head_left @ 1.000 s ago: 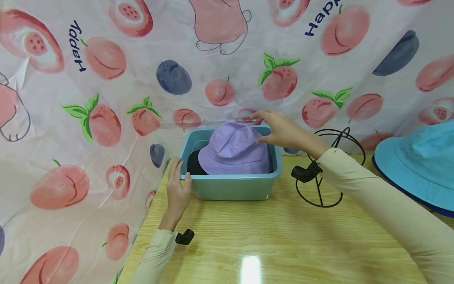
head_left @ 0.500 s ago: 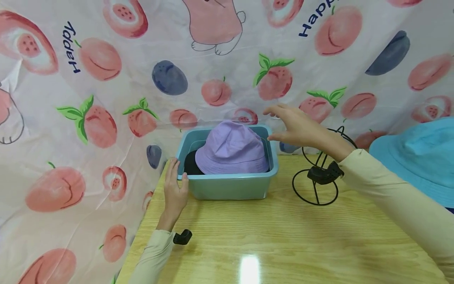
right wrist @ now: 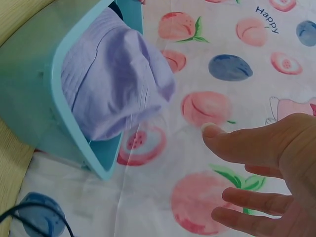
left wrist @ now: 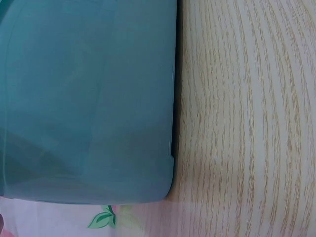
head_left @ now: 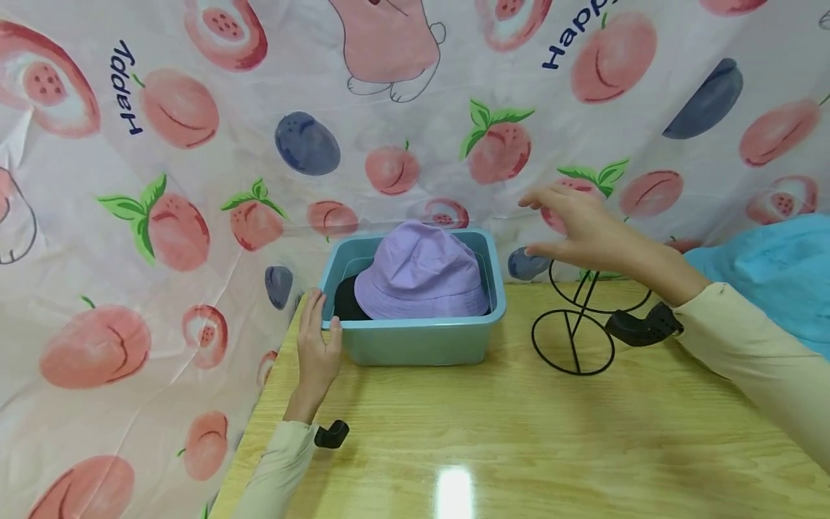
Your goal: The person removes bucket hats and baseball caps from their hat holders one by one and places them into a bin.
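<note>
A lavender bucket hat (head_left: pixel 421 274) sits in a teal plastic bin (head_left: pixel 415 342), over something black (head_left: pixel 349 299) that shows at the bin's left inside. My left hand (head_left: pixel 318 353) rests with straight fingers on the bin's left front corner; the left wrist view shows mainly the bin's smooth outer wall (left wrist: pixel 89 98). Right of the bin, my right hand (head_left: pixel 586 227) is raised in the air with nothing in it, thumb and fingers spread apart. In the right wrist view that hand (right wrist: pixel 266 168) is apart from the lavender hat (right wrist: pixel 118 79).
A black wire stand (head_left: pixel 573 342) is on the wooden table (head_left: pixel 415 432) below my right hand. A light-blue bucket hat (head_left: pixel 772 274) lies at the far right, partly behind my sleeve. A fruit-print cloth (head_left: pixel 227 108) hangs behind and to the left.
My right hand has drawn back from beside the lavender hat, moving right until it is over the wire stand. The left hand stays on the bin. The head view has shifted slightly.
</note>
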The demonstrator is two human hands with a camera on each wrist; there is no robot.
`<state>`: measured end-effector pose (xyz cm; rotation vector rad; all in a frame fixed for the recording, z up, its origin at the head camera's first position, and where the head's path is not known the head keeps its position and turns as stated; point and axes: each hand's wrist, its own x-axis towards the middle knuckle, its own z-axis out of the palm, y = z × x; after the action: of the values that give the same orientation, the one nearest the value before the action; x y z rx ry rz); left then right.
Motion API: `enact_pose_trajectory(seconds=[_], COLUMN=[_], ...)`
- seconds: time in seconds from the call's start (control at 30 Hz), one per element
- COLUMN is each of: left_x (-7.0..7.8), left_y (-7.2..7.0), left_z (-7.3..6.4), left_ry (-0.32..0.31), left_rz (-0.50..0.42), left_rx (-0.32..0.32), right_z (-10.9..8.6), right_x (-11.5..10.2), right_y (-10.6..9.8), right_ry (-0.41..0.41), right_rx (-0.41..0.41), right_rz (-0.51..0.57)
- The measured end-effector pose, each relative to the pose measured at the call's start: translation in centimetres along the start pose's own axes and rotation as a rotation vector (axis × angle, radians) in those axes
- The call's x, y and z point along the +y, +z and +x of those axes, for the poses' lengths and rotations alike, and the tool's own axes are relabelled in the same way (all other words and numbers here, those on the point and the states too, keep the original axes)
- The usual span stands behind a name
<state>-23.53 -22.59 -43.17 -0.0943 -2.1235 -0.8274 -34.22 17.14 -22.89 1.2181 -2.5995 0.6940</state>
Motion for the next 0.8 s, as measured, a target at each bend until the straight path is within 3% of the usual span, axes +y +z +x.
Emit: enact_pose_trajectory(seconds=[0.23,0.8], left_x=[0.1,0.0], left_y=[0.1,0.1], left_z=[-0.1,-0.1], left_ry=[-0.009,0.008], left_rz=[-0.004,0.020], left_rx=[0.002,0.019], right_z=[-1.5,-4.3], right_x=[0.6,2.8], right_y=[-1.3,-4.0], right_ry=[-0.013,0.085], right_rx=[0.056,0.026], right_rz=[-0.034,-0.107])
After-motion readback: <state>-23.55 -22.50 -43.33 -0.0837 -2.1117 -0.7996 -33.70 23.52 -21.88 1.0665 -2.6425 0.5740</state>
